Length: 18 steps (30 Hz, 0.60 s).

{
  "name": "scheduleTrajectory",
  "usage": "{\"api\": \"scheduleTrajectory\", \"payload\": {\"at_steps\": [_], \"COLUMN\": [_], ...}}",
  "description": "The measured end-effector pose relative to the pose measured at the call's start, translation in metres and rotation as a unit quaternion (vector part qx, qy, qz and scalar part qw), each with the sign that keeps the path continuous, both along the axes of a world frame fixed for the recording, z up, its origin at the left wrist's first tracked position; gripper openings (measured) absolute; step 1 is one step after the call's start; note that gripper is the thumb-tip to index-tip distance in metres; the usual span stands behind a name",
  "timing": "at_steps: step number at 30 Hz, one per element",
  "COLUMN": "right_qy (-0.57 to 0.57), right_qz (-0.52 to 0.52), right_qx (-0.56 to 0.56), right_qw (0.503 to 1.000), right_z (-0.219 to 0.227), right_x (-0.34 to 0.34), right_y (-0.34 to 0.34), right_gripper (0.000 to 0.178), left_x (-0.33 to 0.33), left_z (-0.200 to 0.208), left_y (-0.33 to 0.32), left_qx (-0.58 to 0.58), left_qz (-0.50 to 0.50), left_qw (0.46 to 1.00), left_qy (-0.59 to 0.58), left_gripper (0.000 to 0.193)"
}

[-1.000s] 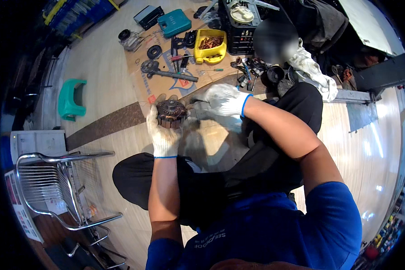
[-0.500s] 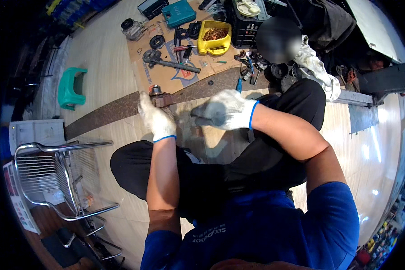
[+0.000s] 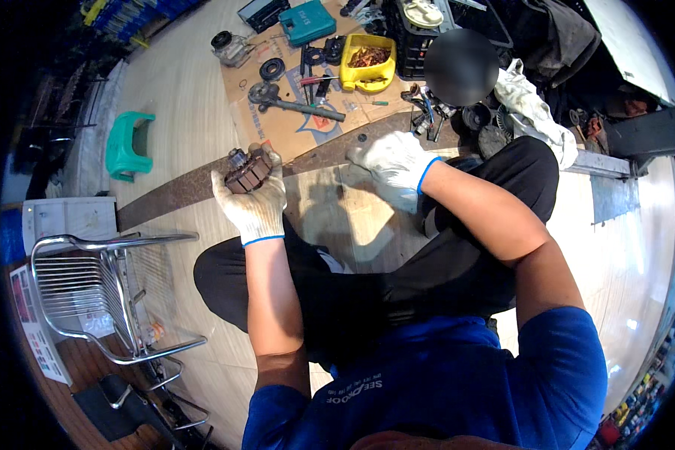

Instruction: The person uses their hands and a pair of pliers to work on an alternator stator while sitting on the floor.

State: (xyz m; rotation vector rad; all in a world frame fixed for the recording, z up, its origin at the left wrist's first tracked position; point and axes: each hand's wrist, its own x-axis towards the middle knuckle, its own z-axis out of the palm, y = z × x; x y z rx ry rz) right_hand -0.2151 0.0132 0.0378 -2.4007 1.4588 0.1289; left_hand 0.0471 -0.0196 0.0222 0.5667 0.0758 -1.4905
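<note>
My left hand (image 3: 253, 206), in a white knit glove with a blue cuff, is cupped palm up around an alternator rotor (image 3: 249, 174). The rotor is brown and claw-edged, and its darker shaft end points up and away to the left. My right hand (image 3: 394, 166), gloved the same way, hovers to the right with its fingers curled together. Whatever those fingers may hold is hidden. Beyond my hands, a long dark metal tool with a round head (image 3: 296, 105) lies on a flattened cardboard sheet (image 3: 240, 90).
On the cardboard stand a yellow cut-open container (image 3: 367, 81) of small copper-coloured parts, a teal case (image 3: 307, 22) and a black ring (image 3: 272, 69). Sockets and metal parts (image 3: 430, 112) lie at right, near a white cloth (image 3: 532, 112). A green stool (image 3: 120, 146) and metal chair (image 3: 90, 292) stand left.
My left hand has turned palm up, bringing the rotor's clawed side into sight. My right hand has moved slightly up and right, its fingers now more curled. The view has shifted slightly.
</note>
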Motion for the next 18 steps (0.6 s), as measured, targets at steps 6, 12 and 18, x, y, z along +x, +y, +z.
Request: {"api": "scheduleTrajectory", "payload": {"at_steps": [6,12,18], "right_qy": [-0.109,-0.254,-0.02], "right_qz": [0.043,0.074,-0.011], "right_qx": [-0.006,0.052,0.1], "right_qw": [0.993,0.963,0.995], "right_z": [-0.025,0.009,0.009], "right_x": [-0.039,-0.015,-0.057], "right_y": [-0.017,-0.007,-0.024], "right_gripper": [0.083,0.096,0.04], "left_x": [-0.005,-0.01,-0.011], "left_z": [0.009,0.008,0.008], "left_y": [0.004,0.012,0.003], "left_qx": [-0.181,-0.213,-0.081], "left_qz": [-0.14,-0.17,-0.048], "left_qw": [0.973,0.961,0.992], "left_qy": [-0.013,-0.045,-0.085], "left_gripper": [0.053,0.059,0.056]}}
